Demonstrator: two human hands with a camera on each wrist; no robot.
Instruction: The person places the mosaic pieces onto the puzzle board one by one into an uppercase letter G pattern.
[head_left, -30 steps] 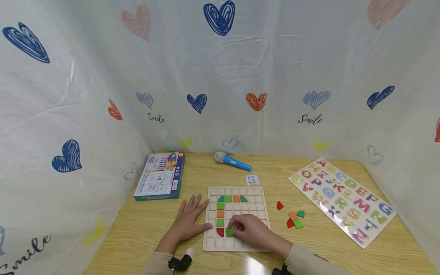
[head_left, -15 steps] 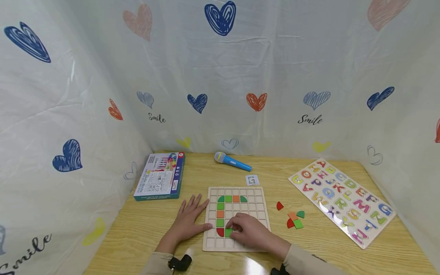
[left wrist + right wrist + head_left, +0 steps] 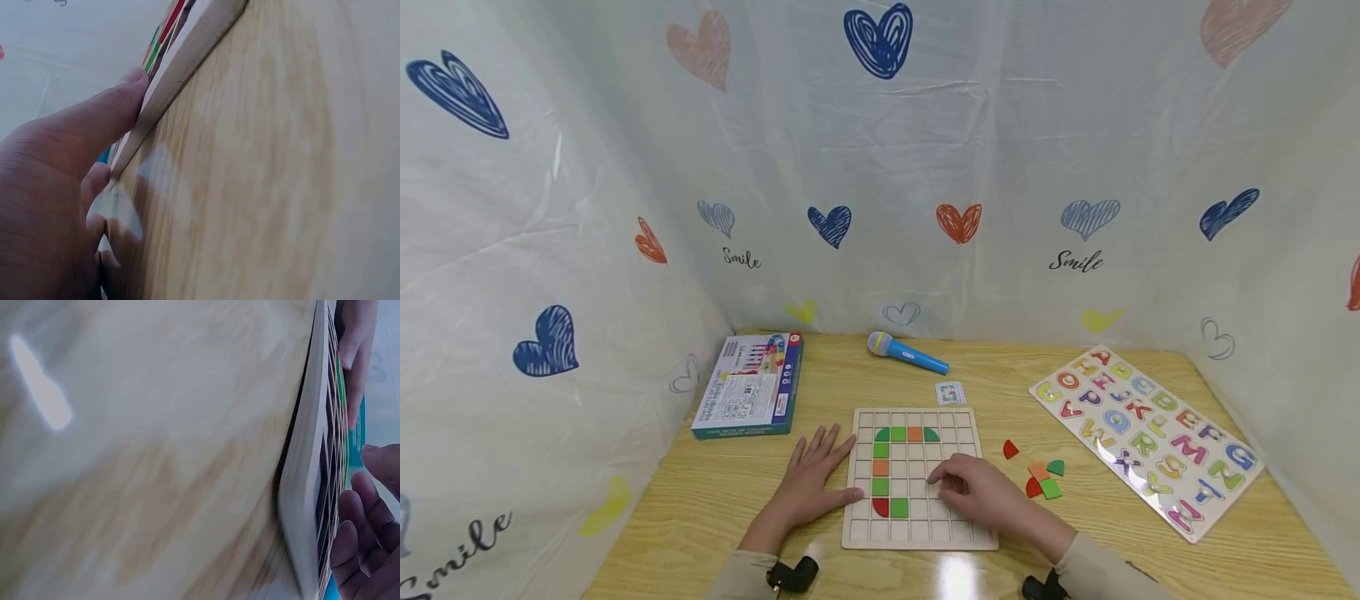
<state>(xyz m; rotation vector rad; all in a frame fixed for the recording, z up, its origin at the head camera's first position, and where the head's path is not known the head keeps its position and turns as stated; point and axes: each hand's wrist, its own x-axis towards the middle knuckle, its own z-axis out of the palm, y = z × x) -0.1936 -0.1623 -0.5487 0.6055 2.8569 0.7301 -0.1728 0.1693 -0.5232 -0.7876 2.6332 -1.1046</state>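
- The right hand (image 3: 977, 492) is seen over the right half of the grid board (image 3: 917, 533), fingers loosely bent with nothing gripped; it lies nearer the loose pieces (image 3: 1043, 481) than the other hand.
- Those loose pieces are found on the table (image 3: 700, 500) just right of the board, a short way out from the right hand's knuckles.
- The left hand (image 3: 817, 479) is laid flat, fingers spread and straight, its thumb set against the board's left edge.
- The board is pale wood, square, cut into small cells; green, orange and red flat tiles are seated in a hooked line, including a green square (image 3: 899, 507) beside a red quarter-round (image 3: 881, 506).
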